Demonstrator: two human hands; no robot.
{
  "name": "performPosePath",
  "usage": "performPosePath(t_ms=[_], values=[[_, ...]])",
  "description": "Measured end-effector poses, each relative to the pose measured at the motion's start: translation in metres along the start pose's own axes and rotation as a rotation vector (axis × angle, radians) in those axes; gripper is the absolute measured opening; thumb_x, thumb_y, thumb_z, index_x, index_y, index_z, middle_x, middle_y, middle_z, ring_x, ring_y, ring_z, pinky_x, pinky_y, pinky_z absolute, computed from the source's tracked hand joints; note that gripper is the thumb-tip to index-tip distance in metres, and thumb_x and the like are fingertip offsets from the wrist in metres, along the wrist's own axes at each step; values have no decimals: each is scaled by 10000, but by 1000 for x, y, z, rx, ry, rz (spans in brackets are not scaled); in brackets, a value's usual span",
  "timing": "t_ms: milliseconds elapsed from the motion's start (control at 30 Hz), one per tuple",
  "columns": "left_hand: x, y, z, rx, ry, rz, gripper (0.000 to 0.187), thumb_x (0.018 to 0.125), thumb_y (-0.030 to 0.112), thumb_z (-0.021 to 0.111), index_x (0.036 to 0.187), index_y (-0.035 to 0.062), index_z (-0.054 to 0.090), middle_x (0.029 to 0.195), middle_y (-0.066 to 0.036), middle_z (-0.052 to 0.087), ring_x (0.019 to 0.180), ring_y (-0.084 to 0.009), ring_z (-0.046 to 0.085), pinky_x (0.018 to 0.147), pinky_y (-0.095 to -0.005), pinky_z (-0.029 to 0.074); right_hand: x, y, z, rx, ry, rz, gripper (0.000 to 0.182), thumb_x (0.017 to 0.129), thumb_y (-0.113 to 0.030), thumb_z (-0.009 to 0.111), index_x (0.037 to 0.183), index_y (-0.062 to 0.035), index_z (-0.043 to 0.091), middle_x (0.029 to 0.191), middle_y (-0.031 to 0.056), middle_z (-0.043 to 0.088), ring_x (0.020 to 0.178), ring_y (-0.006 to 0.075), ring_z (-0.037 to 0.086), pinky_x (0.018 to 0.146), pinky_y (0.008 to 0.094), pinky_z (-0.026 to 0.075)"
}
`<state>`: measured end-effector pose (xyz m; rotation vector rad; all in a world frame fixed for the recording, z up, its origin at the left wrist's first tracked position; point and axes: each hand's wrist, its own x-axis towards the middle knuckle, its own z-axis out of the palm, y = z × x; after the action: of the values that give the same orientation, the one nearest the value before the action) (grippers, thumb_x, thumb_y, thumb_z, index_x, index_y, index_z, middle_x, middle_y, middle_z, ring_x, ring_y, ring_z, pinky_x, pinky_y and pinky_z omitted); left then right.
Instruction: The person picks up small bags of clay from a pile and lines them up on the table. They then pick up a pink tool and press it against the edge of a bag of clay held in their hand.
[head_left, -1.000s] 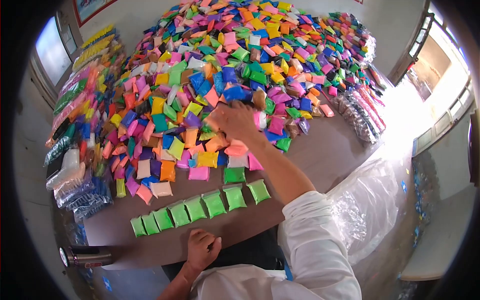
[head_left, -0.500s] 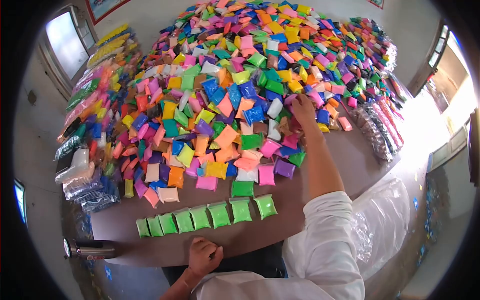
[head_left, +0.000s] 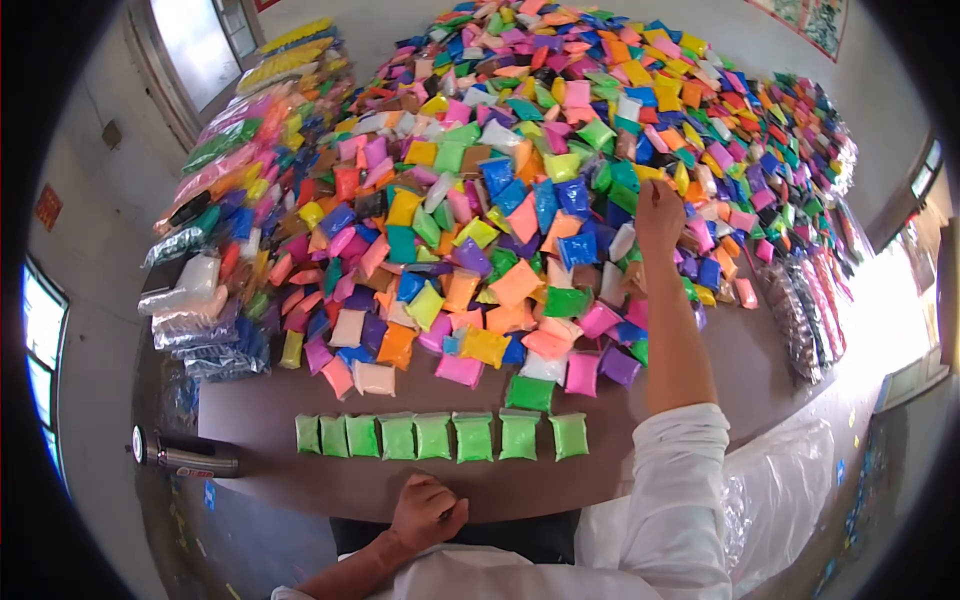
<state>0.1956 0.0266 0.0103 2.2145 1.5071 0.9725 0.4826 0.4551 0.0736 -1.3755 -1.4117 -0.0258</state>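
My right hand (head_left: 660, 215) reaches far into a big heap of small colourful packets (head_left: 515, 285), its fingers bent down beside a yellow packet (head_left: 649, 174). The fingertips are pressed together, and what they hold, if anything, is hidden. Curled into a loose fist, my left hand (head_left: 428, 512) rests at the near table edge with nothing visible in it. Between that hand and the heap lies a row of several light green packets (head_left: 474, 437), side by side. A darker green packet (head_left: 528, 393) sits just behind the row, at the heap's front edge.
The brown table (head_left: 330, 490) carries a dark metal flask (head_left: 185, 455) lying at its left edge. Bundles of bagged packets (head_left: 215, 290) are stacked on the left, and long wrapped bundles (head_left: 810, 310) on the right. A clear plastic bag (head_left: 780, 490) hangs at the lower right.
The camera view has shifted, so the scene sits further right. My right hand has moved slightly farther into the heap, its fingers now more gathered. My left hand keeps its place by the table edge.
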Motion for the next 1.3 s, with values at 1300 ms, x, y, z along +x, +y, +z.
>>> performPosePath(t_ms=[1300], values=[[-2,-1,-8,-87,-14,-66,301,734,72,680,555,94,439,542,-30,486,545,-244,531,654,-363,438,-34,-84,-26,1057,-456,430,185,913,-178,602,1053,-57,611,908,-4,633,813,96,595,741,293,517]])
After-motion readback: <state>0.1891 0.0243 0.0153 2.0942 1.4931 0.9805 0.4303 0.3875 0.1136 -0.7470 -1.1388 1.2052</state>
